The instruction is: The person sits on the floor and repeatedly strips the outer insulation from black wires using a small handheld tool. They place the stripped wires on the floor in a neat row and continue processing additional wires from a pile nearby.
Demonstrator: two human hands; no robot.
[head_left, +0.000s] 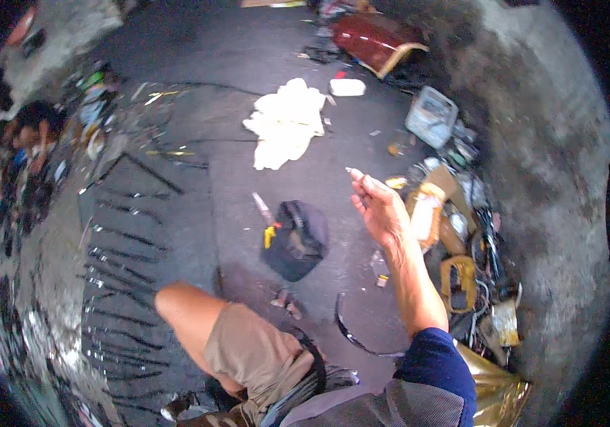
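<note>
Beyond the right hand (384, 213), its fingertips pinching a small pale object (349, 170), sits a cloudy plastic tub (432, 117), contents unclear.

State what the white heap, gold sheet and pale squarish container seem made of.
White heap: probably matte cloth, soft crumpled folds. Gold sheet: glossy foil or metallised plastic, perhaps; bright creased reflections. Pale container: likely plastic, slightly cloudy, with rounded corners.

White cloth (289, 122): glaring, nearly washed out.
Dark strips (127, 236): glinting, lower left of the cloth.
Clutter (24, 164): blur-streaked, far left of the cloth, perhaps motion.
Right hand (383, 210): soft-edged.
Grey ground (561, 192): fisheye-curved, fading black.
</note>
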